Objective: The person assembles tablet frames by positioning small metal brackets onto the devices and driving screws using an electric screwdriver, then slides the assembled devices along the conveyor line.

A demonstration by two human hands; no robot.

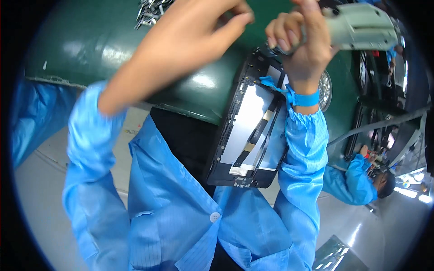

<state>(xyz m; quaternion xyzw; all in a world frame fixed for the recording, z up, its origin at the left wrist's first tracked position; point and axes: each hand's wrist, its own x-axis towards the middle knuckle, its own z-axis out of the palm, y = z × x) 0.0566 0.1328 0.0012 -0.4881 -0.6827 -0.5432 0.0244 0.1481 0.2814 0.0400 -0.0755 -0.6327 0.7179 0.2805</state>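
An opened tablet (255,131) lies tilted at the table's near edge, its black frame, silvery inner plate and dark ribbon cables showing. My right hand (307,45) is wrapped round a pale green electric screwdriver (364,27). The tool's dark nose points down-left, by the tablet's far end; whether it touches is unclear. A blue wrist strap (305,98) circles my right wrist. Up and left of the tablet, my left hand (203,27) hovers over the table, slightly blurred. Its thumb and forefinger are bent together, and anything between them is too small to make out.
Small metal parts (151,12) form a pile at the far side of the green table (113,49). A round clear dish (324,90) sits beyond my right wrist. A grey cable (379,126) crosses at right, near another person in blue (357,180). Blue cloth (40,113) shows at left.
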